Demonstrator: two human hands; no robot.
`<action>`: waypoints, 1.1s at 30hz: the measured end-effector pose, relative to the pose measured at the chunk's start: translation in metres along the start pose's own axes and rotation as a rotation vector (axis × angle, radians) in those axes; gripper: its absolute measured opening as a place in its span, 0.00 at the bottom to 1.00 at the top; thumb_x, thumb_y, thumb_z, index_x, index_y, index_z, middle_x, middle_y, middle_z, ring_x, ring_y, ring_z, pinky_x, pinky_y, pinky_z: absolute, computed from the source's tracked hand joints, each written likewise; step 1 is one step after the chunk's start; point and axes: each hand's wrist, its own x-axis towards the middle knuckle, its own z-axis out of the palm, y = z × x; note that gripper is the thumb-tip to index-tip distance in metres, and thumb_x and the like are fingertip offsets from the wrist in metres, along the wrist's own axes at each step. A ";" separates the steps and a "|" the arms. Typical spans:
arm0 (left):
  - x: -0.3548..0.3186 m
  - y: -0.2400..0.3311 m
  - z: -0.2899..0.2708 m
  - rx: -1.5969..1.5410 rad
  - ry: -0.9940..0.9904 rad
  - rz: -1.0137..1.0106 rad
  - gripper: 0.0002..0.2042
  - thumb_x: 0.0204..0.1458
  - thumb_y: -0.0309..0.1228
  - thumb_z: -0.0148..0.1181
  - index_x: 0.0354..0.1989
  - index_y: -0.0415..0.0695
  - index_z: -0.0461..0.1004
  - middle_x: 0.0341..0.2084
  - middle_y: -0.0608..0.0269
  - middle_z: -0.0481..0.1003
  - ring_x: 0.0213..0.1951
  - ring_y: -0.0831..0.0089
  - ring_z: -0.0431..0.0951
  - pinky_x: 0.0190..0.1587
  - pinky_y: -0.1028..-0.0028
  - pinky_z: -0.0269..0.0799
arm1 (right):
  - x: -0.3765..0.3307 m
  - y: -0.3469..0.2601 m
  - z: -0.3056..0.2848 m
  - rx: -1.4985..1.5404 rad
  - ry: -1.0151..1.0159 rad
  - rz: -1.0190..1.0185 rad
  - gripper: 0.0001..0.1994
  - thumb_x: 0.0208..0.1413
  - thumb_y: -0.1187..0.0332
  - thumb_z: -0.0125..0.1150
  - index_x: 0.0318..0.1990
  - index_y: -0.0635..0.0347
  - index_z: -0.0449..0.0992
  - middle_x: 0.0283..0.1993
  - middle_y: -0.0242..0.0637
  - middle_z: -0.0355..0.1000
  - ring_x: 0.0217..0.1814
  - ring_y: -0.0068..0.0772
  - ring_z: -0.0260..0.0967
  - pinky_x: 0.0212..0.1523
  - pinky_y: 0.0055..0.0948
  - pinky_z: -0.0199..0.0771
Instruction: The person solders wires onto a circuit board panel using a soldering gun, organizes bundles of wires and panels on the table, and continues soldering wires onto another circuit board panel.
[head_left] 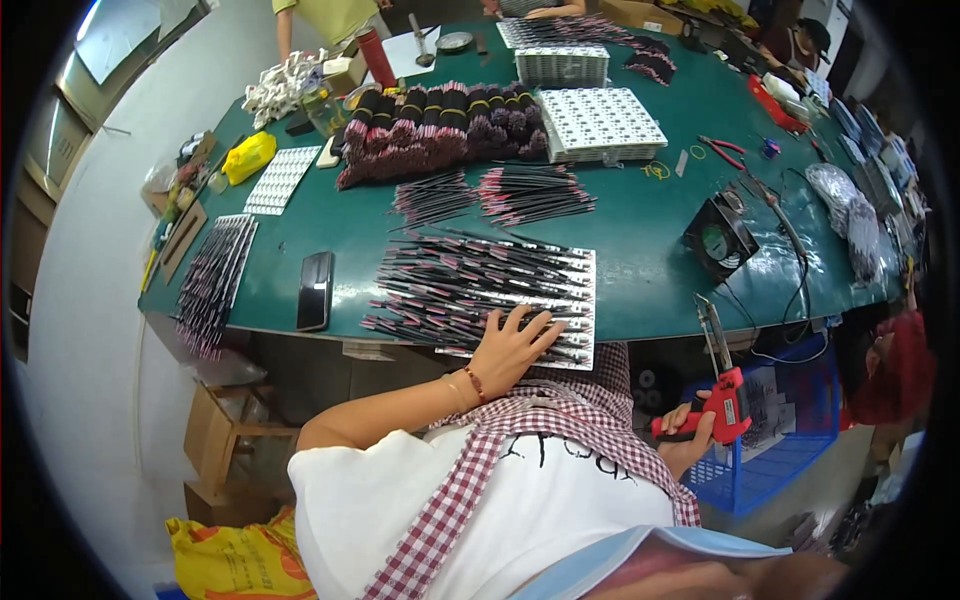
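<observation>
My left hand lies with its fingers spread over the front right part of a white board. Rows of thin black wires with pinkish-red ends cover this board and stick out past its left side. Off to the right, beyond the table's front edge, my right hand is wrapped round the handle of a red soldering gun. Its long metal tip points up toward the table edge. Two loose piles of cut wires, a left pile and a right pile, lie behind the board.
Bundled wires and stacked white boards stand farther back on the green table. A phone lies left, a small black fan right. A blue basket is below the soldering gun. Other people sit or stand across the table.
</observation>
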 end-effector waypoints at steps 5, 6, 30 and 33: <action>0.003 -0.010 -0.033 -0.207 0.194 0.003 0.29 0.34 0.17 0.51 0.53 0.39 0.66 0.53 0.54 0.66 0.54 0.57 0.65 0.53 0.60 0.60 | 0.007 0.004 -0.005 0.016 -0.002 -0.060 0.19 0.61 0.56 0.45 0.49 0.63 0.61 0.20 0.33 0.61 0.17 0.20 0.54 0.20 0.22 0.59; 0.008 -0.014 -0.048 -0.232 0.281 -0.001 0.29 0.31 0.14 0.49 0.51 0.37 0.67 0.50 0.51 0.69 0.53 0.56 0.68 0.54 0.62 0.63 | 0.009 0.006 -0.011 0.024 -0.017 -0.059 0.18 0.61 0.57 0.45 0.49 0.63 0.61 0.20 0.33 0.61 0.17 0.20 0.54 0.20 0.22 0.59; -0.194 -0.349 -0.341 0.794 0.677 -1.208 0.17 0.56 0.29 0.46 0.56 0.49 0.62 0.40 0.55 0.74 0.44 0.57 0.74 0.40 0.65 0.73 | 0.144 -0.042 0.003 0.036 -0.169 0.082 0.19 0.62 0.54 0.43 0.49 0.61 0.64 0.18 0.32 0.59 0.14 0.20 0.53 0.15 0.18 0.55; -0.228 -0.407 -0.267 1.057 0.262 -1.297 0.20 0.56 0.31 0.42 0.58 0.57 0.58 0.46 0.57 0.70 0.47 0.57 0.74 0.38 0.58 0.71 | 0.136 -0.051 0.021 -0.088 -0.072 0.069 0.19 0.62 0.54 0.44 0.49 0.61 0.64 0.17 0.31 0.58 0.14 0.18 0.52 0.13 0.16 0.55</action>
